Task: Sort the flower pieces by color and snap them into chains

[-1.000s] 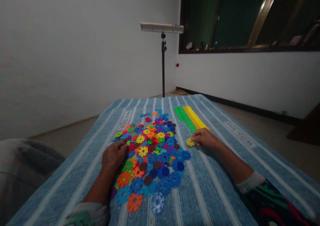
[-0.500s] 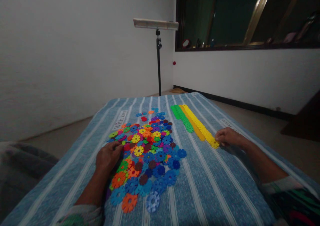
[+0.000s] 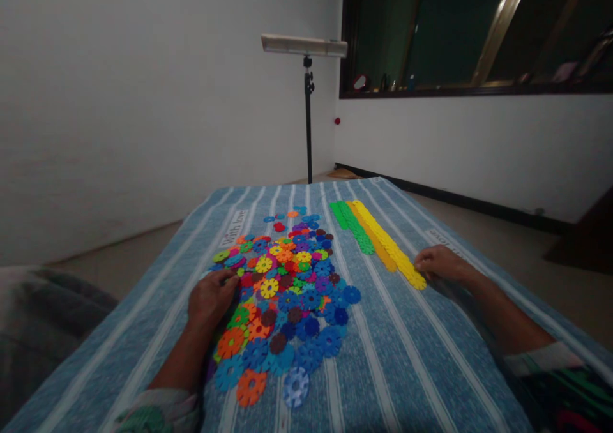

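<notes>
A heap of flower-shaped plastic discs in many colours lies on the striped cloth. At its left edge rests my left hand, fingers curled together and touching the discs; whatever is between them is hidden. Overlapping yellow discs form a long slanting row. My right hand is at the right side of this row's near end, its fingers bent and pressed together against the edge. I cannot make out what its fingertips hold. Left of the yellow row lie an orange-yellow row and green rows of discs.
The blue-and-white striped cloth covers the table. Beyond its far edge stands a lamp on a black pole. Grey fabric is at the left, and a dark window with small objects on its sill is at the back right.
The whole view has shifted slightly, so everything sits a little further right. My right fingers show slightly less overlap with the last yellow disc. The left hand stays at the heap.
</notes>
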The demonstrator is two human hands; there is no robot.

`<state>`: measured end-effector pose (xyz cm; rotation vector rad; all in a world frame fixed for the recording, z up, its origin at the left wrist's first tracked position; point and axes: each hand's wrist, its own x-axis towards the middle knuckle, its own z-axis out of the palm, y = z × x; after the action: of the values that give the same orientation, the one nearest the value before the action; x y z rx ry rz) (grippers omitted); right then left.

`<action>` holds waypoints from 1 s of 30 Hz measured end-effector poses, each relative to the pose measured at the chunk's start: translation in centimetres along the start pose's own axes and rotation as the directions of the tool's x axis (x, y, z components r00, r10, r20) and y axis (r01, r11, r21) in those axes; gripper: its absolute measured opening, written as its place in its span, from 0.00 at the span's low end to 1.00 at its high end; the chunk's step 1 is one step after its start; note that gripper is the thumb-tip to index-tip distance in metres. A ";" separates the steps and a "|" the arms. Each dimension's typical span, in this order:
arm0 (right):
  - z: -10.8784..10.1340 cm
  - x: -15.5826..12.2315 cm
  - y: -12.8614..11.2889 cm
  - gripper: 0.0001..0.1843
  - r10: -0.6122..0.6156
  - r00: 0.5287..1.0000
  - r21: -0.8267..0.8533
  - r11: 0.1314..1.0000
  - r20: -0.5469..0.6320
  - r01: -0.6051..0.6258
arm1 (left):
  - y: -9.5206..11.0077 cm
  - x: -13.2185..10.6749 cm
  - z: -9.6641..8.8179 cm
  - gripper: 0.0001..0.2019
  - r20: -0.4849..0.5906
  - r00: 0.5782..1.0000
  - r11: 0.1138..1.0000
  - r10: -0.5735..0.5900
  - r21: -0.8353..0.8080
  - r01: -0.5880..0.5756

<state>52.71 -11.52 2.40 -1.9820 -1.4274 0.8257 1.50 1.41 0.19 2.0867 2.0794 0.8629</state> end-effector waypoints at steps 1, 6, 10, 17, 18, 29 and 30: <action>0.2 0.1 -0.2 0.07 0.000 1.000 0.000 1.000 -0.011 0.000 | 0.1 0.0 0.0 0.16 0.006 1.000 1.000 -0.007 0.010 0.007; 2.1 0.4 -2.2 0.09 -0.075 0.997 0.043 0.996 0.010 0.075 | 0.4 -0.3 -0.3 0.17 0.033 0.999 1.000 0.003 0.026 -0.004; 4.9 0.8 -5.0 0.09 -0.215 0.972 0.085 0.975 0.099 0.207 | 0.6 -0.6 -0.5 0.16 0.029 1.000 1.000 -0.004 0.017 0.004; 11.2 2.5 -9.8 0.05 -0.304 0.928 0.087 0.953 0.215 0.291 | 1.0 -1.3 -0.6 0.16 0.047 0.999 0.999 0.007 0.038 -0.009; 12.2 2.8 -10.4 0.05 -0.317 0.920 0.092 0.948 0.229 0.304 | 1.0 -1.3 -0.6 0.16 0.053 0.999 0.999 0.005 0.037 -0.007; 18.4 6.8 -16.1 0.06 -0.349 0.905 0.016 0.934 0.243 0.356 | 1.5 -1.5 -0.9 0.16 0.067 0.998 0.998 -0.005 0.066 0.001; 18.4 6.9 -16.3 0.07 -0.349 0.904 0.004 0.933 0.247 0.360 | 1.5 -1.6 -0.9 0.16 0.070 0.998 0.997 0.001 0.071 -0.006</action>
<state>30.56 1.22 1.23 -1.6140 -1.8912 0.8974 2.54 -0.48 1.08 2.1233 2.1018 0.7158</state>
